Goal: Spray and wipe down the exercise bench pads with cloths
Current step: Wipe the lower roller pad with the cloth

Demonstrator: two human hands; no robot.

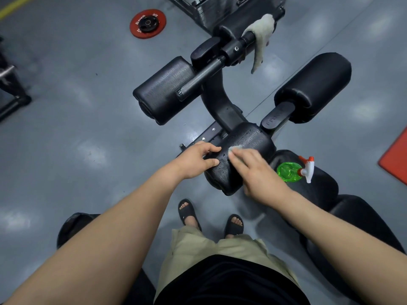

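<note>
One black roller pad (248, 137), wet and textured.

A gym, by every sign; a black steel exercise bench (218, 100) fills the middle of the view, with a fat cylindrical roller pad (163, 89) on one side of its curved post, a second roller pad (315, 84) on the other, and a near pad (248, 139) of the same black vinyl; a red weight plate (147, 23) lies flat on the grey floor (77, 128); a weight stack (198, 12) stands at the top edge; a metal rack (11, 89) shows at one side, a red mat (396, 157) at the other; a yellow line (15, 5) crosses the far corner.
</note>
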